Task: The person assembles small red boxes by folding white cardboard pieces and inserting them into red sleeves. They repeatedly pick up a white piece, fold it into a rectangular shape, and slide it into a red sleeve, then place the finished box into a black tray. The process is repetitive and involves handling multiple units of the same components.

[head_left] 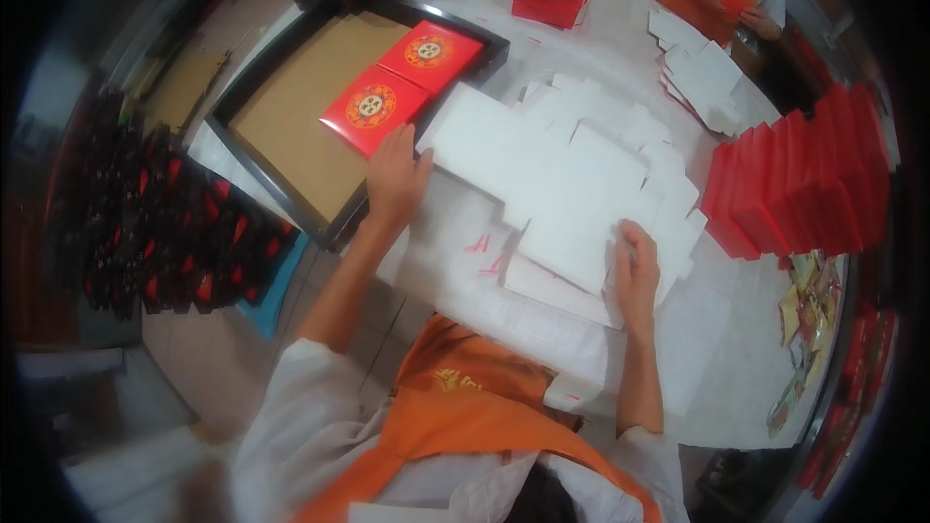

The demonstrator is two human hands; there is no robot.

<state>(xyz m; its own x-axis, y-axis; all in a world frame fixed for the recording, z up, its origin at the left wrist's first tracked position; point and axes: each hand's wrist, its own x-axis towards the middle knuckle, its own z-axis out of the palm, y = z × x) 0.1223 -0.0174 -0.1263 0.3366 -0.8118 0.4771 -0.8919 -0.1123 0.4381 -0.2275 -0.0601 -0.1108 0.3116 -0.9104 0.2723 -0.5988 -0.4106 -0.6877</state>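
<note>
Head view: black tray (300, 107) is holding two red boxes (370, 108) along its right side; left hand (392, 182) is resting fingers outstretched at the nearer one's edge, grip unclear. White cardboard sheets (586, 199) are overlapping, so dragging one could be snagging and creasing others. Right hand (635, 276) is resting there, fingers loosely bent, grip unclear; red stack (799, 179) is looking tilted, so bumping risks toppling

White card blanks (581, 203) on table (441, 257)

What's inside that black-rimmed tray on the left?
Two red boxes with round printed designs lie along one side of the tray. Anything inside or beneath them is covered.
</note>
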